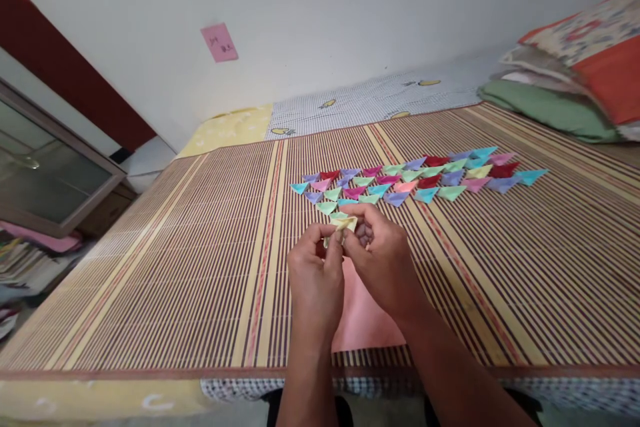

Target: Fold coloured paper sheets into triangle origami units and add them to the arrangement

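Both my hands pinch one small piece of folded pale yellow paper (345, 222) between thumbs and fingertips. My left hand (316, 267) grips its left side, and my right hand (381, 250) holds the right side, the thumbs nearly meeting below it. Partly under my wrists lies a flat pink sheet of paper (367, 313). Just beyond my fingertips, several small folded paper triangles (354, 193) in blue, green, red, pink and purple are laid in rows. Fingers cover part of the yellow piece.
A striped bamboo mat (200, 267) covers the bed. Stacked pillows (555, 110) sit at the far right. Behind is a white wall with a pink note (219, 42). A glass-fronted cabinet (45, 160) and books (30, 263) are at the left.
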{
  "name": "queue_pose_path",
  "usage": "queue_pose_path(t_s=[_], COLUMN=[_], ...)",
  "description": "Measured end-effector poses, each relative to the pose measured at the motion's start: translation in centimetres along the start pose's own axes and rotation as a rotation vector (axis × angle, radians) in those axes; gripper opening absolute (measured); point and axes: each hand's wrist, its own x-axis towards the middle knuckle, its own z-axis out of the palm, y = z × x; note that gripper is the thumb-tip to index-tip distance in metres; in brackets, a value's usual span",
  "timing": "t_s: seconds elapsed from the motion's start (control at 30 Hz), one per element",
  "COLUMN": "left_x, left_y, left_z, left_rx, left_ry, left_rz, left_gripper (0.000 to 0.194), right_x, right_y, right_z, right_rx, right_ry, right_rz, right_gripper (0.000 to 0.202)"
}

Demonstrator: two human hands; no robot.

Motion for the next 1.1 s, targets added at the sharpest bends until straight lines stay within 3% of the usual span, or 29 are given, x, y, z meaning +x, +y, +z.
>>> queue_pose_path(t_s=[0.2,0.47,0.67,0.93,1.1], left_x=[0.2,1.0,1.0,0.8,1.0], left_y=[-0.1,-0.8,-1.0,-0.8,-1.3], left_z=[-0.5,-1.1,-1.1,-1.0,-0.6], left_rx=[0.115,0.381,0.396,0.301,0.437], left_ry=[0.003,0.120,0.122,0.094,0.191], left_rz=[0.054,0.387,0.429,0.314,0.464], left_gripper=[0.011,0.016,0.014,0.016,0.013], right_x=[-0.1,0.0,0.8,1.2,1.2], right_y=[0.1,0.2,0.3,1.1,0.8], right_z=[0.2,-0.4,-1.7,-2.3,-2.6], right_rx=[-0.018,-0.038,-0.015,0.021,0.021], right_ry=[-0.019,-0.160,-0.175,-0.241,-0.221], right_rz=[-0.025,-0.042,-0.016,-0.045,-0.035], right_gripper=[0.024,0.021,0.023,0.020,0.017])
